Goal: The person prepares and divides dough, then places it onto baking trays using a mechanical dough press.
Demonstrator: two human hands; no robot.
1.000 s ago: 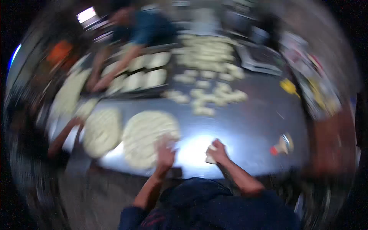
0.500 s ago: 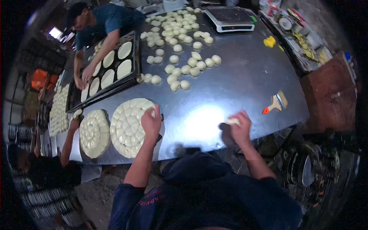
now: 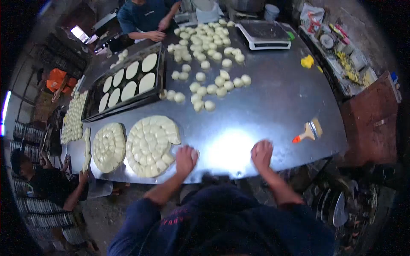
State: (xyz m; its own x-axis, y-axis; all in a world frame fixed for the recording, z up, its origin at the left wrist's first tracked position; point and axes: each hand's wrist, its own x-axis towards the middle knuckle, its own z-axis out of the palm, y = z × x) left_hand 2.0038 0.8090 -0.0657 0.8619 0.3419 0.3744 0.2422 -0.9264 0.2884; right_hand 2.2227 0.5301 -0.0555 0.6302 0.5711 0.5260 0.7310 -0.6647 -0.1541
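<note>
My left hand (image 3: pixel 186 160) is closed on a piece of dough (image 3: pixel 196 154), whose pale edge shows beside the fingers. It is low over the metal table, just right of a large round of dough (image 3: pixel 147 143) cut into a spiral of lumps, with a notch in its right edge. My right hand (image 3: pixel 262 154) is curled at the right of the bright glare on the table. Its fingers hide whatever is under them; a pale lump showed there half a second ago. A second, smaller dough spiral (image 3: pixel 109 147) lies to the left.
Many dough balls (image 3: pixel 205 42) lie across the far table (image 3: pixel 282 98). A black tray (image 3: pixel 160 81) holds flattened dough ovals. A scale (image 3: pixel 267 36) stands at the back, a brush (image 3: pixel 309 130) at right. One person (image 3: pixel 147 19) stands opposite; another (image 3: pixel 55 183) works at left.
My left hand has moved right, off the large dough spiral. My right hand has turned knuckles up and lowered. The person opposite has drawn their hands away from the tray.
</note>
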